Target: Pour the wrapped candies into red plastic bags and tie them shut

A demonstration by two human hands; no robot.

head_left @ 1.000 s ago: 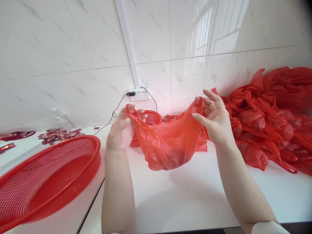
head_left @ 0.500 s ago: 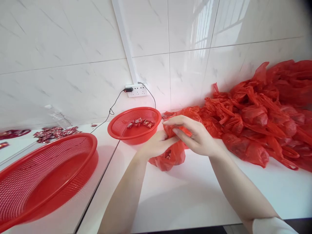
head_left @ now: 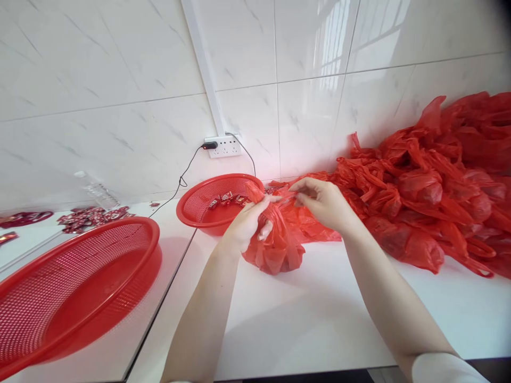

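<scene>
A thin red plastic bag (head_left: 279, 252) rests on the white table, its lower part bulging and its neck gathered up. My left hand (head_left: 249, 221) is closed around the neck, with a twist of red plastic poking out above the thumb. Beside it, my right hand (head_left: 319, 202) pinches a strand of the same bag between thumb and fingertips, close to the left thumb. What lies inside the bag is hidden by the plastic. Just behind my left hand stands a round red basket (head_left: 191, 213) with several small wrapped packets (head_left: 227, 198) in it.
A large red basket (head_left: 149, 234) stands at the left, with a heap of small red packets (head_left: 91, 217) and a clear plastic bottle (head_left: 98, 190) behind it. Filled red bags (head_left: 419, 186) are piled at the right. A power strip (head_left: 225, 148) with cables is on the tiled wall.
The bag's opening has been drawn together into a gathered neck. My left hand now grips that neck, and my right hand has gone from cupping over the bag to pinching a strand.
</scene>
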